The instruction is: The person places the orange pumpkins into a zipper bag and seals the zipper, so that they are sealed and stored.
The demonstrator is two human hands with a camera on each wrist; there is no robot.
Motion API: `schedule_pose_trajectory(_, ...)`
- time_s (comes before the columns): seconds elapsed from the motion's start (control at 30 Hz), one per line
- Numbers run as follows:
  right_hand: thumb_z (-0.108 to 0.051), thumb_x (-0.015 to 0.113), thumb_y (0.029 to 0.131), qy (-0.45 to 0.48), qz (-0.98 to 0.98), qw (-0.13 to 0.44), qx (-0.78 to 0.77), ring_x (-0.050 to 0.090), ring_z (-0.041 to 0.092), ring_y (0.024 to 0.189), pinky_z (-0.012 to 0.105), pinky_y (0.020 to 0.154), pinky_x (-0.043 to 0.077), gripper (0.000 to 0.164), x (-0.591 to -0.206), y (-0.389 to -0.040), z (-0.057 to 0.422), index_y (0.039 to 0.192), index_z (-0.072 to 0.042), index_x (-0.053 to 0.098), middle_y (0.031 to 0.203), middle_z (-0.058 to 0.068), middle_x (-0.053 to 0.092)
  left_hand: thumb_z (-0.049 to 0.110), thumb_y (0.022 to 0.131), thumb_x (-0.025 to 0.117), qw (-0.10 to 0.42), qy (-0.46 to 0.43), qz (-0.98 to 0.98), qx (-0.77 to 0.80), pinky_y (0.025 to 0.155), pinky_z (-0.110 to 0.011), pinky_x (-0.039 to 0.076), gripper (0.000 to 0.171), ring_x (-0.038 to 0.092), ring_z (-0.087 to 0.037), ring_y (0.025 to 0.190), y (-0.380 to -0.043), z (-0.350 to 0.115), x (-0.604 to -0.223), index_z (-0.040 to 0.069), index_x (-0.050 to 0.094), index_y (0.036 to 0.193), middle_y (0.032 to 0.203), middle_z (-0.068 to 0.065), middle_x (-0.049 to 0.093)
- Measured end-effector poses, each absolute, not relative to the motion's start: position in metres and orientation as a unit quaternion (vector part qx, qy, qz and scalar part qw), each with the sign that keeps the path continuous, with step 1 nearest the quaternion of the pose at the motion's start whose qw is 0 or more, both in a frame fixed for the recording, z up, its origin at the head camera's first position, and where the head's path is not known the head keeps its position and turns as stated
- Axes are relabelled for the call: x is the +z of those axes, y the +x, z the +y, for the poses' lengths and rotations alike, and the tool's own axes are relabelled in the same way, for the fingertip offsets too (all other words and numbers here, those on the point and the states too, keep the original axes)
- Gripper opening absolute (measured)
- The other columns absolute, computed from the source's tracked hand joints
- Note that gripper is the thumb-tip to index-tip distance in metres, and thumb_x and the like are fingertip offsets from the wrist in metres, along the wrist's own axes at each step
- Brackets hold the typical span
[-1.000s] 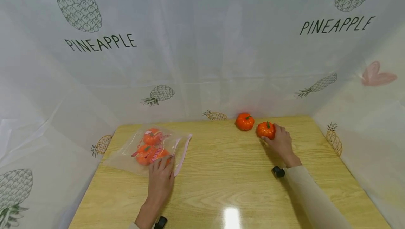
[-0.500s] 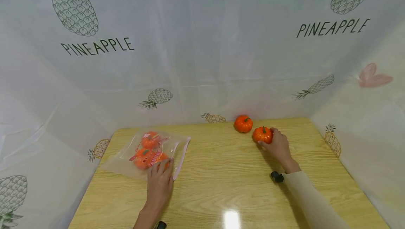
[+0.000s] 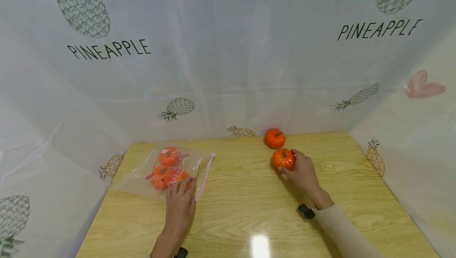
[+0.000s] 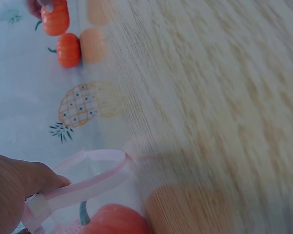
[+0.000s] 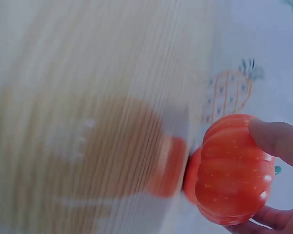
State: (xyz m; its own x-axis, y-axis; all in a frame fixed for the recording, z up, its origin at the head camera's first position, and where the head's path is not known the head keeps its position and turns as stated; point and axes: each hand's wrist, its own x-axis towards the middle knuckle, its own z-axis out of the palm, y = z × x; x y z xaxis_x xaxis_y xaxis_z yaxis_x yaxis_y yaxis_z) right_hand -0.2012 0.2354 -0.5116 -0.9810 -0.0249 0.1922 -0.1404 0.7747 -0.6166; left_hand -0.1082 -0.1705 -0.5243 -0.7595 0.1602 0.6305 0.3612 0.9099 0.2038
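My right hand (image 3: pixel 303 173) grips a small orange toy pumpkin (image 3: pixel 283 160) with a green stem, thumb on one side and fingers on the other. In the right wrist view this pumpkin (image 5: pixel 234 170) hides part of a second one behind it. That second pumpkin (image 3: pixel 274 138) rests at the table's back edge. My left hand (image 3: pixel 179 206) pinches the edge of a clear zip bag (image 3: pixel 206 177) with a pink strip. The left wrist view shows the bag's mouth (image 4: pixel 105 180) held apart by the thumb. Several orange pumpkins (image 3: pixel 162 177) lie inside the bag, one partly behind my fingers.
The wood-grain table (image 3: pixel 242 202) is glossy and reflects a bright light near its front. A pale curtain (image 3: pixel 228 52) printed with pineapples rises along the back and both sides. Each wrist wears a small black camera (image 3: pixel 306 211).
My right hand has carried its pumpkin leftward and nearer to me, from the right of the other pumpkin to just in front of it. The left hand and bag have stayed put.
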Motion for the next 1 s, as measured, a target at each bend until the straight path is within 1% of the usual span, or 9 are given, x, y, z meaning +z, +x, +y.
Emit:
schedule_pose_trajectory(0.3, -0.019, 0.091, 0.084, 0.09, -0.936, 0.091, 0.329, 0.053, 0.057, 0.123, 0.071, 0.106, 0.04, 0.08, -0.511, -0.186, 0.202, 0.144, 0.014, 0.05, 0.138, 0.032, 0.06, -0.013, 0.073, 0.083, 0.315, -0.14, -0.926, -0.153, 0.092, -0.056, 0.046, 0.055, 0.059, -0.041, 0.11, -0.109, -0.17, -0.524, -0.003, 0.075, 0.126, 0.121, -0.016, 0.069)
schedule_pose_trajectory(0.43, -0.019, 0.092, 0.083, 0.101, -0.933, 0.09, 0.333, 0.054, 0.054, 0.124, 0.069, 0.106, 0.042, 0.08, -0.513, -0.18, 0.19, 0.144, 0.012, 0.051, 0.138, 0.03, 0.061, -0.012, 0.073, 0.083, 0.313, -0.142, -0.927, -0.151, 0.092, -0.056, 0.045, 0.055, 0.059, -0.041, 0.11, -0.109, -0.17, -0.523, -0.003, 0.075, 0.126, 0.121, -0.016, 0.069)
schedule_pose_trajectory(0.7, -0.021, 0.093, 0.082, 0.134, -0.928, 0.08, 0.338, 0.056, 0.046, 0.121, 0.062, 0.102, 0.048, 0.079, -0.519, -0.175, 0.167, 0.144, 0.007, 0.053, 0.136, 0.023, 0.063, -0.013, 0.074, 0.082, 0.304, -0.14, -0.929, -0.157, 0.092, -0.056, 0.044, 0.055, 0.058, -0.041, 0.111, -0.106, -0.17, -0.522, -0.004, 0.074, 0.127, 0.122, -0.015, 0.069)
schedule_pose_trajectory(1.0, -0.023, 0.093, 0.082, 0.163, -0.92, 0.065, 0.349, 0.056, 0.042, 0.126, 0.058, 0.107, 0.047, 0.078, -0.518, -0.173, 0.139, 0.144, 0.003, 0.055, 0.14, 0.018, 0.063, -0.013, 0.072, 0.081, 0.311, -0.143, -0.926, -0.16, 0.091, -0.057, 0.044, 0.055, 0.058, -0.041, 0.111, -0.107, -0.17, -0.524, -0.004, 0.074, 0.126, 0.122, -0.015, 0.069)
